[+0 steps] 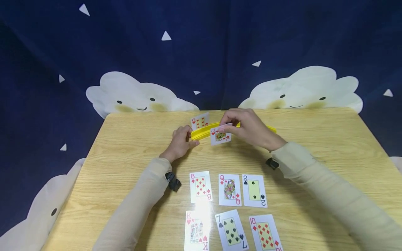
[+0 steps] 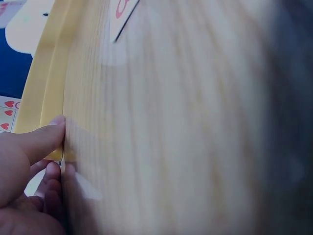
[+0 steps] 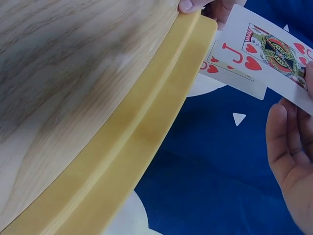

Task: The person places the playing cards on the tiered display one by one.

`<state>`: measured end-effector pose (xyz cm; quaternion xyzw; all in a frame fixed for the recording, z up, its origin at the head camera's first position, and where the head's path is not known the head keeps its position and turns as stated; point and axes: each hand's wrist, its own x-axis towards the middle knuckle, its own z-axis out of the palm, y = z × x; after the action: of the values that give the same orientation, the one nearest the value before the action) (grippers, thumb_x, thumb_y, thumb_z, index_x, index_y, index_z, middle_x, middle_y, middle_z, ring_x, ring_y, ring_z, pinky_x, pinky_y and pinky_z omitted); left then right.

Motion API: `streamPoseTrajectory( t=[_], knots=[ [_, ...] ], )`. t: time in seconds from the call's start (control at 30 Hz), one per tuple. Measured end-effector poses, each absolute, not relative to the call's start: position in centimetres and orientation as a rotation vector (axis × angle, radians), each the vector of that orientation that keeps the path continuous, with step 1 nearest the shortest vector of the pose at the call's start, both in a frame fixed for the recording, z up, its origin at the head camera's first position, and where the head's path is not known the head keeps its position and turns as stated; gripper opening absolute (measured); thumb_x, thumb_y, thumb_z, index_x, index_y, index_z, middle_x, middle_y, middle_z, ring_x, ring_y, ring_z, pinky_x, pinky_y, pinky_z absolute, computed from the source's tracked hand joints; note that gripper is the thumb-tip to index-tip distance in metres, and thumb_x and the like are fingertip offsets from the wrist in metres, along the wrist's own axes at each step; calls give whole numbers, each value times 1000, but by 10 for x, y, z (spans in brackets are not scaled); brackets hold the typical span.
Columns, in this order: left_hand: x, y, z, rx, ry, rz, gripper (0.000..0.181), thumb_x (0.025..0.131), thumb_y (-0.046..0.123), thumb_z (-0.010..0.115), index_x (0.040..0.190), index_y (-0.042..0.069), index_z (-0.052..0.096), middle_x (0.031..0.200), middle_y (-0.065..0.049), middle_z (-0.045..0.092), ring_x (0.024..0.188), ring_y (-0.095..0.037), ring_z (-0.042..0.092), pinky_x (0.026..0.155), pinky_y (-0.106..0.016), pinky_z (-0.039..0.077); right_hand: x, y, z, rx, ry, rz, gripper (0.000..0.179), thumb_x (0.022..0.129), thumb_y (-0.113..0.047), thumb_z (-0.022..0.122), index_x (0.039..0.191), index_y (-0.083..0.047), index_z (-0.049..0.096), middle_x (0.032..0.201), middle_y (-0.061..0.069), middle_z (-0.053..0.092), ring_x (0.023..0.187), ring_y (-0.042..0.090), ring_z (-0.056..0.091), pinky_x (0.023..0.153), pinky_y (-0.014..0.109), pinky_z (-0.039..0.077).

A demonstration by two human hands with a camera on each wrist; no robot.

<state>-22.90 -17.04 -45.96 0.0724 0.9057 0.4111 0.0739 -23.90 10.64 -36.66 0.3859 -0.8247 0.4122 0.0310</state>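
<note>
Gripping yellow rack (image 1: 202, 132) with left hand (image 1: 180, 143), pinching jack card (image 1: 221, 137) in right hand (image 1: 249, 127); apparently mid-loading, next needing alignment over rack.

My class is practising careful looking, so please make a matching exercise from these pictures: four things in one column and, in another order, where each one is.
Things
1. jack of hearts
2. yellow card holder
3. two of spades
4. king of hearts

Places (left and right as the head view shows them)
A. flat on the table, just right of the queen of diamonds
B. gripped at one end by the left hand
C. flat on the table, just left of the seven of spades
D. pinched in the right hand

Pairs: 1-D, 2-B, 3-A, 4-C
</note>
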Motion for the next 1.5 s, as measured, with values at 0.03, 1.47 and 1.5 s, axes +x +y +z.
streamPoseTrajectory(
  t=[0.03,1.47,1.5],
  knots=[
    [-229,-170,-460,217,2716,1234,31,102,14,80,111,8,51,105,-9,46,113,-32,38,94,-42,29,-240,105,-367,1188,-2544,1272,14,92,-8,88,94,-12,75,91,-6,73,83,15,61,76,28,53],
    [-232,-175,-461,242,2714,1231,33,101,15,81,106,9,48,103,-7,43,105,-28,36,88,-38,27,-269,55,-410,1201,-2437,1266,12,91,-4,86,88,-10,76,87,-2,70,80,17,58,71,27,47],
    [-232,-175,-461,244,2714,1234,33,101,16,81,106,9,49,103,-7,43,105,-28,36,88,-38,27,-269,55,-411,1203,-2432,1265,12,91,-4,86,88,-10,76,87,-1,70,80,17,59,71,27,48]
  ],
)
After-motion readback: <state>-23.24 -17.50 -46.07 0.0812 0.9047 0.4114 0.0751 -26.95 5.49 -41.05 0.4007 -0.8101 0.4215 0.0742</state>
